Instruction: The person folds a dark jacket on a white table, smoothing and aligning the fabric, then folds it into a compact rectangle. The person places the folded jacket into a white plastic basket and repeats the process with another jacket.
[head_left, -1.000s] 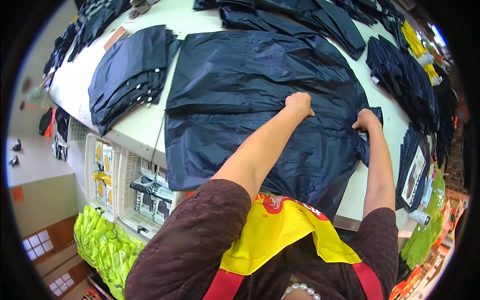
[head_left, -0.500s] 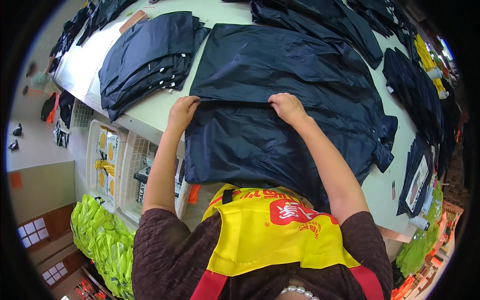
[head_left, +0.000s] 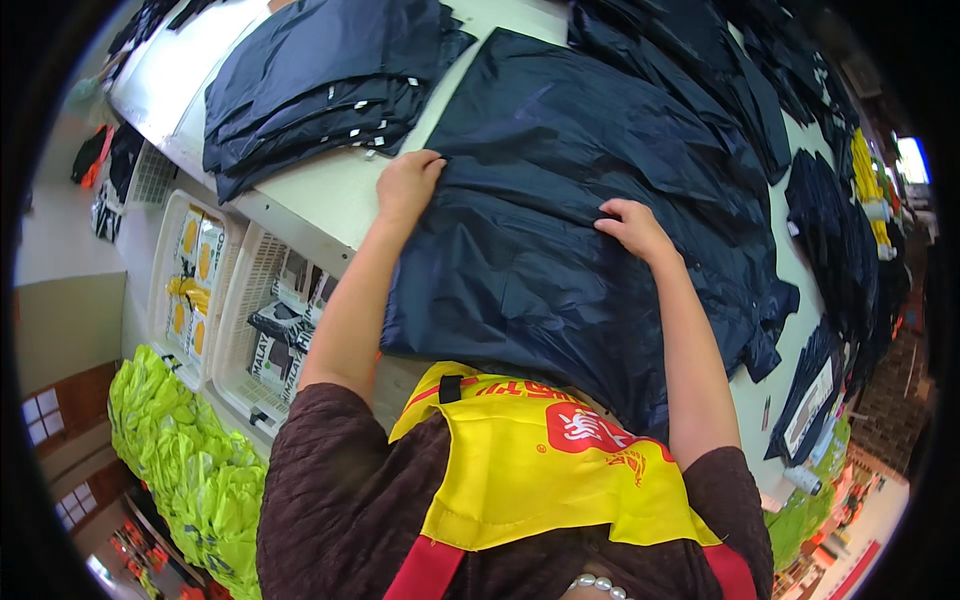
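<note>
A large dark navy garment of thin shiny fabric lies spread on the pale table, its near edge hanging over the table's front. My left hand pinches the garment's left edge where a fold line runs across. Further right on the same fold line, my right hand has its fingers curled into the fabric. Both forearms reach up from the lower edge of the head view.
A stack of folded navy garments lies at the table's left. More dark garments line the right and far side. White plastic baskets with packaged goods stand under the table, and bright yellow-green bags are piled lower left.
Both hands have shifted left along the garment: the left from its middle to its left edge, the right from its right side to the middle. They now grip a fold line.
</note>
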